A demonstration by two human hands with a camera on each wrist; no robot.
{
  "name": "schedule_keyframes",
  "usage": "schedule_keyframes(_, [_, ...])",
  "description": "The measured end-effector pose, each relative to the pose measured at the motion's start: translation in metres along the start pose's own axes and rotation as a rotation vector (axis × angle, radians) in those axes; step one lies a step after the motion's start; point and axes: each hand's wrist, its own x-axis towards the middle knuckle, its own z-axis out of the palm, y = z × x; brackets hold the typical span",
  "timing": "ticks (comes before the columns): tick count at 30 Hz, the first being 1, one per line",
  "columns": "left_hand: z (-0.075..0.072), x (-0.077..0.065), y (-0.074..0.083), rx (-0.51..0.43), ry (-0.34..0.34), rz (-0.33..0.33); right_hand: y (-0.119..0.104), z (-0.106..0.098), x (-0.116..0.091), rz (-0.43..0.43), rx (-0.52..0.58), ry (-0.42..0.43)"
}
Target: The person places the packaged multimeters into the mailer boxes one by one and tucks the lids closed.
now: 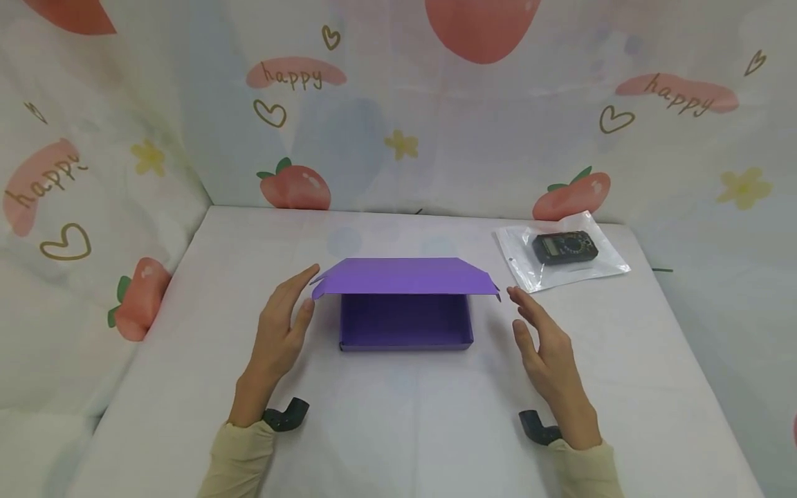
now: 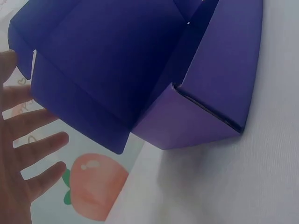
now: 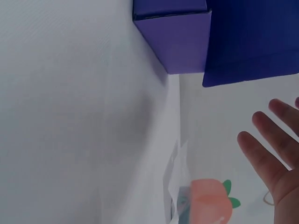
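Observation:
A purple cardboard box (image 1: 406,321) stands at the middle of the table, its hinged lid (image 1: 405,277) raised and leaning forward over the inside. What shows of the box's interior holds nothing. Beside the lid's left end is my left hand (image 1: 283,328), fingers extended; in the left wrist view its fingers (image 2: 39,149) spread near the lid's side flap (image 2: 77,105), and whether they touch it I cannot tell. My right hand (image 1: 548,353) hovers right of the lid with fingers loosely straight, holding nothing. A gap separates its fingertips (image 3: 245,137) from the box in the right wrist view.
A clear plastic bag (image 1: 523,266) with a black digital multimeter (image 1: 565,247) inside lies at the back right of the table. A white cloth (image 1: 398,429) covers the tabletop. Printed curtains (image 1: 473,138) hang behind and along the sides.

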Motion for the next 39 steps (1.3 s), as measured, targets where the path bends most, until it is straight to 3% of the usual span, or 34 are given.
schedule_keyframes(22, [0.011, 0.018, 0.006, -0.202, -0.004, -0.025, -0.012, 0.026, 0.028, 0.014, 0.120, 0.021])
schedule_keyframes(28, [0.013, 0.027, 0.010, -0.283, 0.016, -0.063, -0.016, 0.029, 0.035, -0.011, 0.144, 0.037])
schedule_keyframes(39, [0.017, 0.041, 0.016, -0.400, 0.028, -0.106, -0.021, 0.036, 0.048, 0.018, 0.170, 0.037])
